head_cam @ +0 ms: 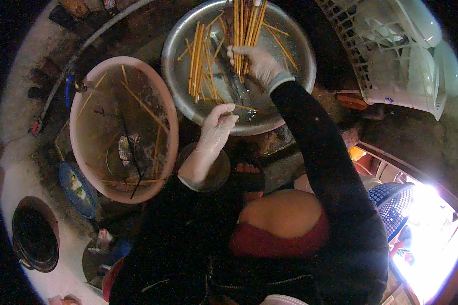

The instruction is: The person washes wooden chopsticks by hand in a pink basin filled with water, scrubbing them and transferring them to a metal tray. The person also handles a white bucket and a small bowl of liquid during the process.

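A wide metal basin (pixel 305 72) with water stands before me. My right hand (pixel 253 61), in a thin whitish glove, grips a bundle of chopsticks (pixel 248 23) over its far side, tips pointing down. Loose chopsticks (pixel 197 65) lean and lie at the basin's left, and a few lie at its right. My left hand (pixel 221 122), also gloved, is at the near rim with its fingers curled. One stick lies right by its fingertips; whether they pinch it I cannot tell.
A pink tub (pixel 74 133) of cloudy water with several sticks stands at the left, a tap (pixel 80 87) at its rim. Further left are a blue-rimmed dish (pixel 63 183) and a dark pan (pixel 35 236). A white plastic crate (pixel 400 97) of dishes stands upper right, a blue basket (pixel 391 206) lower right.
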